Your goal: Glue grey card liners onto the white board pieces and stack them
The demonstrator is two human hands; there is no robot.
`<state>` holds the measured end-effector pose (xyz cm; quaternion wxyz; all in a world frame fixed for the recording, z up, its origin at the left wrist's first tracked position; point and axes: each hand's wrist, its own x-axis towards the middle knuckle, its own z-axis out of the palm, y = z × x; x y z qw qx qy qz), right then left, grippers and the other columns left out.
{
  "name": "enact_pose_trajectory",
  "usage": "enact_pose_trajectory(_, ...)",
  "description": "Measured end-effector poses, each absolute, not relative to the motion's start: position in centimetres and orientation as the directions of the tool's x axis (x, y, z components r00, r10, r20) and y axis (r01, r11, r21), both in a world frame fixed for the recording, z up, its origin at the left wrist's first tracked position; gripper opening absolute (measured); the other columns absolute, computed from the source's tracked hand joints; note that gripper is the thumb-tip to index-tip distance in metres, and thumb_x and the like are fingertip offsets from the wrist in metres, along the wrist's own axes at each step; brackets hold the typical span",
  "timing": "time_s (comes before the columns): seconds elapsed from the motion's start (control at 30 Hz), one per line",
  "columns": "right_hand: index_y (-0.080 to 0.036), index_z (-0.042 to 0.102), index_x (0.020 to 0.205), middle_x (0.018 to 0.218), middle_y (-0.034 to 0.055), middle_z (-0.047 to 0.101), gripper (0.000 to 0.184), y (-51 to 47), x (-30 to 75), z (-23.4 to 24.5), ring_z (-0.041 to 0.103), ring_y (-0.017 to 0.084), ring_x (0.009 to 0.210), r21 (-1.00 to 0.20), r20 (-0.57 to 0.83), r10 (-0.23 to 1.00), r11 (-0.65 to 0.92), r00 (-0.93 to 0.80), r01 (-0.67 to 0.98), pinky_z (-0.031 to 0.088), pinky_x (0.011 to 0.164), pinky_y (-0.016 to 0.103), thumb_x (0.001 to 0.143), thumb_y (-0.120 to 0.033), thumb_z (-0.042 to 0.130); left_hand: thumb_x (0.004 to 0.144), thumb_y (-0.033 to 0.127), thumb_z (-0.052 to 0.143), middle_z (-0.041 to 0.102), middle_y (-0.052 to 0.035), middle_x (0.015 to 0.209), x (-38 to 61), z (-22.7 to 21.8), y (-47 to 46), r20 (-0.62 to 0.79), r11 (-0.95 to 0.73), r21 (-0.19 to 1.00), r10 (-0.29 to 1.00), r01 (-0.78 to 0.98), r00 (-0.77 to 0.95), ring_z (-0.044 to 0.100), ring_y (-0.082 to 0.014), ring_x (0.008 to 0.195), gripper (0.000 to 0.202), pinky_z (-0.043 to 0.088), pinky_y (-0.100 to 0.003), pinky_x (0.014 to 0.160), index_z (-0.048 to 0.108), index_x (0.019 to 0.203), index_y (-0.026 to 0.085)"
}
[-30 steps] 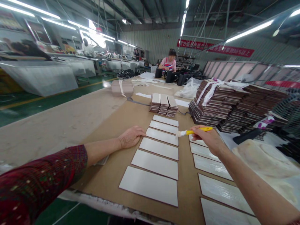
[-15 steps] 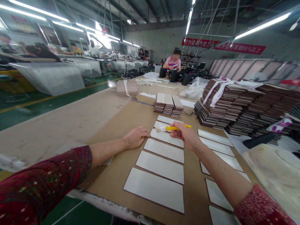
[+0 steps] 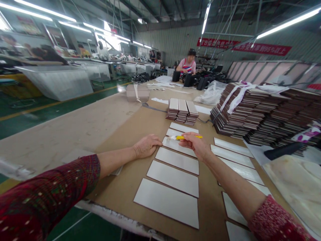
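Note:
A paintbrush with a yellow handle (image 3: 197,136) is gripped by my right hand (image 3: 194,144), its pale bristles low over a white rectangular panel (image 3: 175,144) in the middle column. At that panel's left edge rest the fingertips of my left hand (image 3: 147,145); the hand lies palm down on the brown sheet with nothing visible in it. Nearer me in the same column lie more white panels (image 3: 173,179). A second column of panels (image 3: 232,147) runs along the right, partly hidden by my right forearm; several of these look shiny.
Small stacks of panels (image 3: 182,110) stand beyond the column. A tall pile of dark-edged boards (image 3: 240,110) tied with white strips is at right, a tied bundle (image 3: 137,93) at far left. A person (image 3: 187,65) works at the table's far end. Yellowed plastic (image 3: 296,187) lies near right.
My right hand has shifted slightly left and down with the paintbrush, its bristles now lower against the panel. My left hand stays at the panel's edge. The whole view has shifted a little.

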<state>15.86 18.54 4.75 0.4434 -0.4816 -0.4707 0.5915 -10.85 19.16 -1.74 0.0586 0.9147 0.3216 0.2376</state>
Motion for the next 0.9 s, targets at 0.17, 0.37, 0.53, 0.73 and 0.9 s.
enact_pose_trajectory(0.17, -0.016, 0.067, 0.086, 0.081, 0.0052, 0.074, 0.012, 18.4, 14.8, 4.0, 0.071, 0.014, 0.065, -0.988, -0.148, 0.976, -0.151, -0.163, -0.008, 0.061, 0.071, 0.026, 0.076, -0.022, 0.065, 0.077, 0.002, 0.045, 0.069, -0.0072, 0.105, -10.9, -1.9, 19.2, 0.41, -0.789, 0.258, 0.612, 0.557, 0.677, 0.061, -0.021, 0.1, 0.042, 0.048, -0.039, 0.096, 0.07, 0.105, 0.018)
enact_pose_trajectory(0.37, -0.014, 0.068, 0.081, 0.069, 0.0039, 0.072, 0.011, 18.9, 14.9, 3.3, 0.07, 0.015, 0.058, -0.98, -0.18, 0.973, -0.164, -0.143, 0.114, 0.059, 0.06, 0.023, 0.072, -0.019, 0.067, 0.077, 0.001, 0.045, 0.069, -0.0073, 0.105, -10.9, -2.1, 19.3, 0.415, -0.788, 0.26, 0.614, 0.559, 0.672, 0.06, -0.0211, 0.098, 0.042, 0.048, -0.038, 0.095, 0.07, 0.106, 0.018)
enact_pose_trajectory(0.53, -0.014, 0.068, 0.078, 0.067, 0.0048, 0.072, 0.011, 19.1, 16.8, 3.9, 0.068, 0.016, 0.053, -0.966, -0.204, 0.972, -0.181, -0.114, 0.183, 0.059, 0.055, 0.025, 0.068, -0.019, 0.068, 0.077, 0.001, 0.045, 0.068, -0.0064, 0.105, -11.0, -2.5, 19.5, 0.417, -0.784, 0.269, 0.618, 0.559, 0.666, 0.06, -0.0208, 0.101, 0.043, 0.048, -0.039, 0.097, 0.071, 0.107, 0.019)
enact_pose_trajectory(0.73, -0.014, 0.068, 0.077, 0.067, 0.0058, 0.073, 0.011, 18.3, 20.4, 5.2, 0.069, 0.017, 0.053, -0.948, -0.234, 0.969, -0.211, -0.075, 0.24, 0.059, 0.053, 0.024, 0.067, -0.019, 0.068, 0.076, 0.001, 0.046, 0.068, -0.006, 0.106, -11.1, -2.7, 19.5, 0.418, -0.785, 0.278, 0.617, 0.553, 0.667, 0.059, -0.021, 0.101, 0.044, 0.048, -0.04, 0.097, 0.07, 0.107, 0.02)
enact_pose_trajectory(0.9, -0.013, 0.07, 0.076, 0.07, 0.0073, 0.073, 0.011, 17.4, 23.2, 5.8, 0.068, 0.016, 0.052, -0.935, -0.238, 0.971, -0.22, -0.031, 0.279, 0.057, 0.051, 0.022, 0.066, -0.019, 0.068, 0.076, 0.0, 0.046, 0.068, -0.0058, 0.105, -11.0, -2.4, 19.3, 0.416, -0.789, 0.278, 0.613, 0.548, 0.672, 0.059, -0.0208, 0.1, 0.044, 0.047, -0.039, 0.096, 0.07, 0.107, 0.019)
